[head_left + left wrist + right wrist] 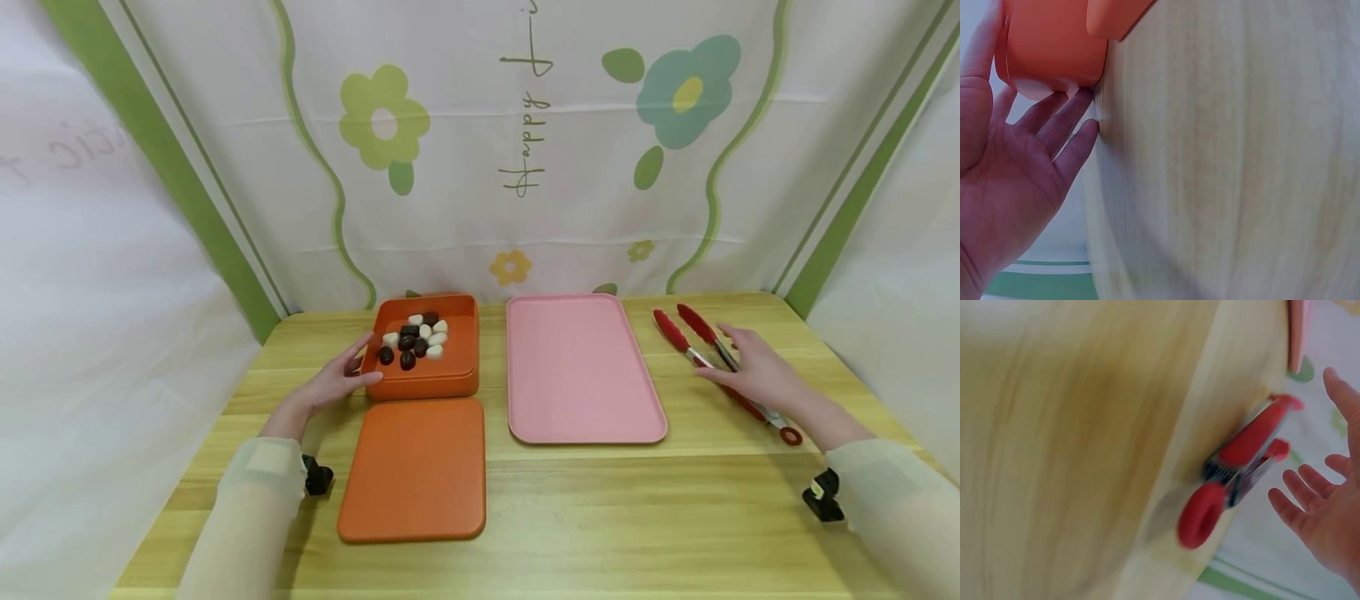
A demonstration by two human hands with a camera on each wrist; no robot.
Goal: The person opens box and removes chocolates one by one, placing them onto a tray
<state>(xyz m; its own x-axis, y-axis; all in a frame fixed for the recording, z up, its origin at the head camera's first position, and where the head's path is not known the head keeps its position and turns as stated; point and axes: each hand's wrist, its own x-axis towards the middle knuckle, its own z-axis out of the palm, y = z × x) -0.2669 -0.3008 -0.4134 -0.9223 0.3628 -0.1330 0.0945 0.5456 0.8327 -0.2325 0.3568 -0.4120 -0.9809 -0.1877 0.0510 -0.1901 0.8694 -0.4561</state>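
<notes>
An orange square box [457, 354] with dark and white pebble-like pieces [422, 337] inside stands at the back left of the table. At its left side is my left hand [341, 379], thumb near the front corner and fingers along the wall. In the left wrist view the extended fingers [1063, 122] reach the box's side [1054, 50]. Red-tipped metal tongs [726, 375] lie on the right with their arms spread. Over them hovers my right hand [761, 375], fingers spread and nothing held; the right wrist view shows the palm apart from the tongs [1250, 440].
Between box and tongs lies a pink tray [581, 371]. An orange lid [416, 471] rests flat just in front of the box. Behind the wooden table [615, 525] hangs a white flowered curtain [465, 208], with white sheets at both sides.
</notes>
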